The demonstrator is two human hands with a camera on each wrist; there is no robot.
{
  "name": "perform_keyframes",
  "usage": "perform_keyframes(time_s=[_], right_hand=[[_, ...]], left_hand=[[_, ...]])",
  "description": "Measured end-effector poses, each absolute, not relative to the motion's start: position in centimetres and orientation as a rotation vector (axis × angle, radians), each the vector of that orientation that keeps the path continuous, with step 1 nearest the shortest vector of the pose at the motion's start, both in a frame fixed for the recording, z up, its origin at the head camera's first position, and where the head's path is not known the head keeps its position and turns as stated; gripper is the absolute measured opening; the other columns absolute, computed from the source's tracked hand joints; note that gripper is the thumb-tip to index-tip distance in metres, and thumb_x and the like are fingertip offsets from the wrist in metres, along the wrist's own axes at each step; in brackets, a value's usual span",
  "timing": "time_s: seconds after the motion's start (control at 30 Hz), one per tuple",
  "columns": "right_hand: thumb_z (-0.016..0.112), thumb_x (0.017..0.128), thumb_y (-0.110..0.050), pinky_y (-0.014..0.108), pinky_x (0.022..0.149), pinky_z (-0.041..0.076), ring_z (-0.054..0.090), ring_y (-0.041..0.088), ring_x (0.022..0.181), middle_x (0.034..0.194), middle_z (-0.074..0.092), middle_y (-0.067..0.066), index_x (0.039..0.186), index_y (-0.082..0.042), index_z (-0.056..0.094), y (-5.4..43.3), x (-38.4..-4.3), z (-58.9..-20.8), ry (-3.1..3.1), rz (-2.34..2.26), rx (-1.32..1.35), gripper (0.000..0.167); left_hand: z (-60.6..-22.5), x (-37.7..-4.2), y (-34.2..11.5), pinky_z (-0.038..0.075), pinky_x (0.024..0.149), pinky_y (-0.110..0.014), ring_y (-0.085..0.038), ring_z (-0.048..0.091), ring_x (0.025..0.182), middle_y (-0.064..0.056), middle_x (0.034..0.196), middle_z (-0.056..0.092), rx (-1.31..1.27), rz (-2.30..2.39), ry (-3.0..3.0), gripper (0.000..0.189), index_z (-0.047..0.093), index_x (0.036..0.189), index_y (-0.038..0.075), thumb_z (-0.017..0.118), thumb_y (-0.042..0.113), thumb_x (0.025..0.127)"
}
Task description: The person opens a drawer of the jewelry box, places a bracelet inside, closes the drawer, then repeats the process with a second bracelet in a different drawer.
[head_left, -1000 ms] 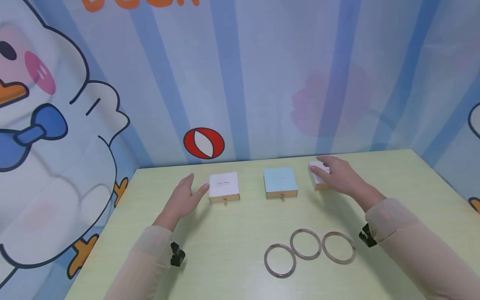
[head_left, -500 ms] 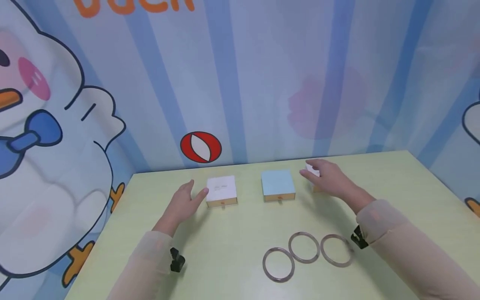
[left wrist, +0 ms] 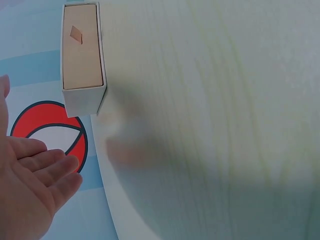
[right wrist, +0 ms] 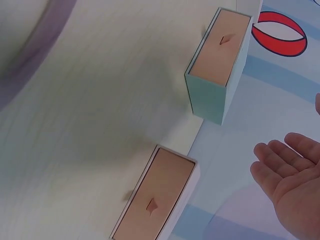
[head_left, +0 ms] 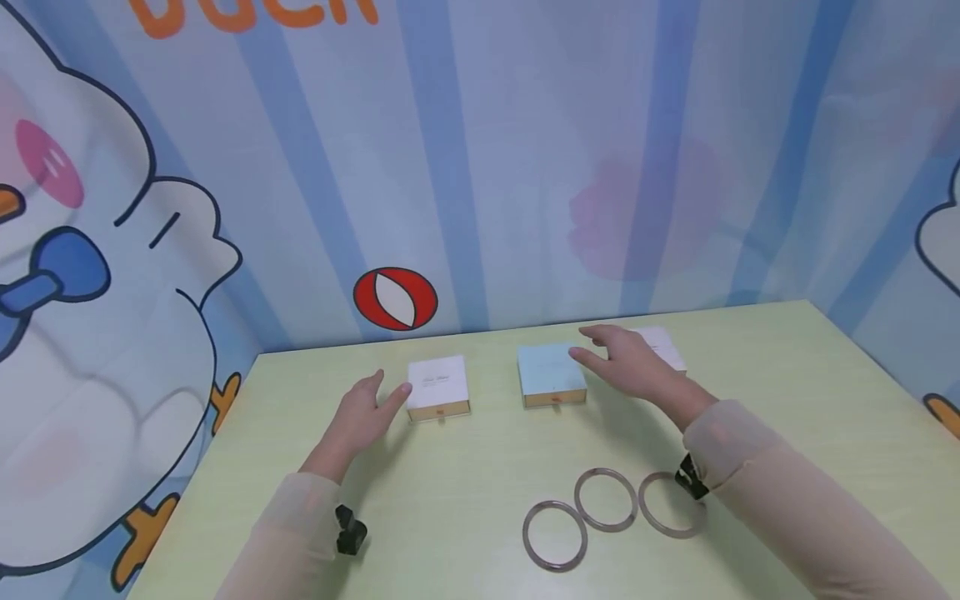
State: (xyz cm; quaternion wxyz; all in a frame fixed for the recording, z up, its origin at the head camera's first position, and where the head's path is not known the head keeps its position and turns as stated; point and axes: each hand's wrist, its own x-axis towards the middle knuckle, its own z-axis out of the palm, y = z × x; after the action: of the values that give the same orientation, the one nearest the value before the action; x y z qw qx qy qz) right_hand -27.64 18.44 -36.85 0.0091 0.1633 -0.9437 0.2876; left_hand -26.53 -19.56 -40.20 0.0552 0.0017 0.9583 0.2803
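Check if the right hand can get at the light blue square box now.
Likely yes: the right hand is empty and close to the light blue square box, with no other object visible between them.

1. Your right hand (head_left: 632, 363) has swung leftward; its thumb, over the white square cardboard box (head_left: 662, 347) at the right a second ago, now overlaps the pale blue square cardboard box (head_left: 549, 372) in the head view.
2. That white box now shows on the right-hand side of your hand, where earlier its left part showed.
3. Your black wrist device (head_left: 692, 477) has come across the rightmost thin greyish-purple ring (head_left: 671, 534), formerly apart from it in view.
4. Your head view has shifted: the printed red-and-white ball (head_left: 395, 298) sits lower and further left.
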Motion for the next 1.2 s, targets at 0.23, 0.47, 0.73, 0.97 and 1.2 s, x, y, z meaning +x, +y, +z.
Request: perform_keyframes(time_s=[0.23,0.47,0.73,0.97,1.2], right_hand=[[0.047,0.098,-0.042,0.053,0.101,0.040,0.048,0.040,0.125,0.140,0.047,0.023,0.140,0.002,0.041,17.7,-27.7,-36.7,-2.940,0.913,0.528,0.062],[0.048,0.097,-0.042,0.053,0.101,0.041,0.049,0.040,0.124,0.139,0.048,0.023,0.140,0.001,0.042,16.9,-27.8,-37.0,-2.938,0.936,0.539,0.061],[0.048,0.098,-0.041,0.052,0.102,0.041,0.050,0.039,0.123,0.138,0.049,0.022,0.139,0.001,0.043,16.0,-27.8,-37.1,-2.938,0.920,0.568,0.060],[0.047,0.098,-0.043,0.051,0.102,0.040,0.049,0.038,0.124,0.140,0.047,0.022,0.140,0.000,0.042,15.4,-27.9,-37.2,-2.968,0.929,0.574,0.061],[0.047,0.097,-0.043,0.051,0.102,0.041,0.050,0.037,0.124,0.141,0.047,0.020,0.140,0.000,0.042,14.7,-28.0,-37.3,-2.986,0.927,0.594,0.061]], left_hand=[[-40.2,-26.6,-19.6,0.027,0.112,-0.054,-0.040,0.026,0.140,-0.024,0.151,0.028,0.007,0.886,2.906,0.084,0.022,0.149,-0.001,0.037,0.061,0.094],[-40.5,-26.6,-19.7,0.034,0.108,-0.053,-0.039,0.036,0.136,-0.024,0.150,0.032,-0.010,0.937,2.882,0.084,0.023,0.148,-0.002,0.037,0.061,0.094],[-40.7,-26.7,-19.6,0.037,0.107,-0.051,-0.037,0.039,0.134,-0.021,0.151,0.031,-0.027,1.011,2.854,0.081,0.025,0.148,-0.001,0.037,0.058,0.095],[-40.9,-26.8,-19.5,0.039,0.106,-0.050,-0.036,0.042,0.132,-0.021,0.150,0.033,-0.037,1.021,2.848,0.080,0.026,0.148,-0.001,0.038,0.058,0.095],[-41.0,-26.7,-19.5,0.040,0.105,-0.049,-0.036,0.044,0.131,-0.021,0.148,0.036,-0.040,1.045,2.840,0.078,0.028,0.147,-0.001,0.039,0.057,0.095]])
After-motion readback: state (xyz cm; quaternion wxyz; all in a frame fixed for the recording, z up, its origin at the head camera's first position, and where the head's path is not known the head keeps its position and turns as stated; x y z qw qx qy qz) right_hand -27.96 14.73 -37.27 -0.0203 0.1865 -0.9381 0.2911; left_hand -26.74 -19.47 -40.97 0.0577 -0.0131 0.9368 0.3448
